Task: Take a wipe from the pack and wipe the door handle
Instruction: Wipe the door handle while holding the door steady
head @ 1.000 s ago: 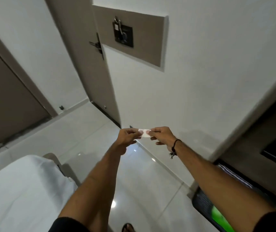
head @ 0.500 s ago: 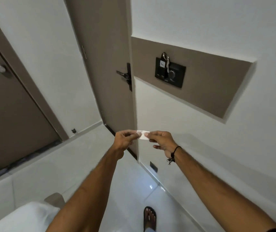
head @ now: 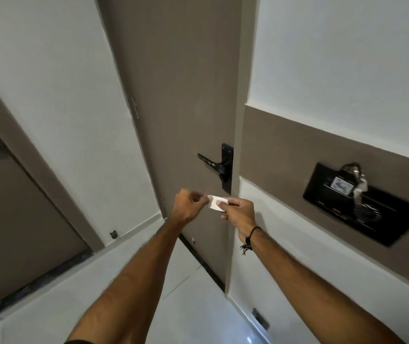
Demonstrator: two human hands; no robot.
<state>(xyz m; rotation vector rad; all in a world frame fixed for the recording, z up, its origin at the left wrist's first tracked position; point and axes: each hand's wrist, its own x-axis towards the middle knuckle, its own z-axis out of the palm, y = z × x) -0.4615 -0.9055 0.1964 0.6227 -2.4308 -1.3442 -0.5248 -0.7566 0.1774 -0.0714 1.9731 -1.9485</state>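
Both hands, left hand [head: 189,204] and right hand [head: 238,211], pinch a small white wipe [head: 217,202] between their fingertips just below the door handle [head: 214,163], which likely needs wiping next.

Pale glossy floor [head: 191,316]; small dark doorstop(?) [head: 113,234] at wall base.

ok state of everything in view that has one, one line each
wipe packet: pinched between both hands, below the handle, not touching it
left hand: gripping the packet's left end
right hand: gripping the packet's right end
door handle: level, untouched
door: looks shut
key card holder: card slotted in, keys hanging from it
left door: looks shut
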